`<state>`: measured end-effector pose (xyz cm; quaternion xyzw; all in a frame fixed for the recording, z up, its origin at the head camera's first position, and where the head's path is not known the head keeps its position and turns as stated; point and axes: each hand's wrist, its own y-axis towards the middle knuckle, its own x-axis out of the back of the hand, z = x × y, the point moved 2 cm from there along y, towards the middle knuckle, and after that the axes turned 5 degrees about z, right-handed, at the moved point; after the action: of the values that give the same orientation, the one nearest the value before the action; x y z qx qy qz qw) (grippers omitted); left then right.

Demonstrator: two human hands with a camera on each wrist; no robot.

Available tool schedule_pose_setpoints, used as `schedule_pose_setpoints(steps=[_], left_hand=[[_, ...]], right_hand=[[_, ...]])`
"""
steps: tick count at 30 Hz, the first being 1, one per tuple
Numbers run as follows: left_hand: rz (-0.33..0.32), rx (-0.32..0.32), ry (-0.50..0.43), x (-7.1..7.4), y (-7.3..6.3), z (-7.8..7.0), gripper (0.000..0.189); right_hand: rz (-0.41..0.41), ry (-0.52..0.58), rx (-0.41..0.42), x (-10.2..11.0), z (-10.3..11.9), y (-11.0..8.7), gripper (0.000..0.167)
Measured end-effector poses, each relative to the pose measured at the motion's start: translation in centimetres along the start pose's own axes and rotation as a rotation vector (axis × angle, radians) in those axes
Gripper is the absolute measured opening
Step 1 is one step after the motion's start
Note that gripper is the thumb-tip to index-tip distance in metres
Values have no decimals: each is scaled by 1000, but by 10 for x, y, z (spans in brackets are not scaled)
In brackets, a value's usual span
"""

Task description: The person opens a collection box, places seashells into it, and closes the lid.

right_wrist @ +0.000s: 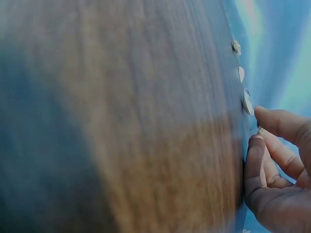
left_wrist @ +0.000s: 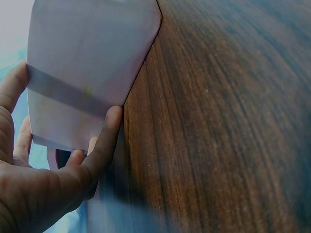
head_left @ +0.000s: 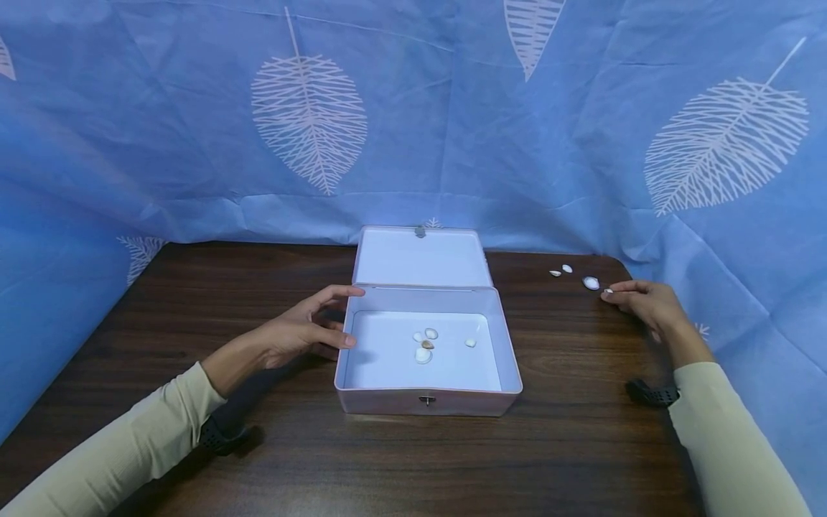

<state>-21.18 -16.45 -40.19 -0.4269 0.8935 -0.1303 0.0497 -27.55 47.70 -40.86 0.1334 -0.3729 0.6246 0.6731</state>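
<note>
Shells (head_left: pixel 423 355): five in box (head_left: pixel 381 402), three outside, one pinched.

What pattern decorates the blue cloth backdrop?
The backdrop has white leaf shapes, clearest in the head view.

The person wears long, close-fitting sleeves in pale cream with a slight greenish tint, the left sleeve (head_left: pixel 136 438) softly creased and faintly ribbed, the right sleeve (head_left: pixel 730 438) looking smoother. Just under the left cuff (head_left: pixel 208 388) sits a black strap (head_left: pixel 220 436), and a similar dark band (head_left: pixel 655 395), dotted with small holes, sits beside the right cuff (head_left: pixel 694 377). Past the cuffs, the hands (head_left: pixel 300 334) are bare.
</note>
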Motion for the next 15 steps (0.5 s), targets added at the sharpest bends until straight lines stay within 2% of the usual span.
schedule_pose_setpoints(steps=[6,10,15], left_hand=[[-5,4,1,0,0,0,94],[-6,7,-3,1,0,0,94],[-1,5,-11,1,0,1,95]], right_hand=[[-19,67,-21,-1,0,-2,39],[-17,80,4,-3,2,-3,36],[-28,81,38,-7,9,-8,47]])
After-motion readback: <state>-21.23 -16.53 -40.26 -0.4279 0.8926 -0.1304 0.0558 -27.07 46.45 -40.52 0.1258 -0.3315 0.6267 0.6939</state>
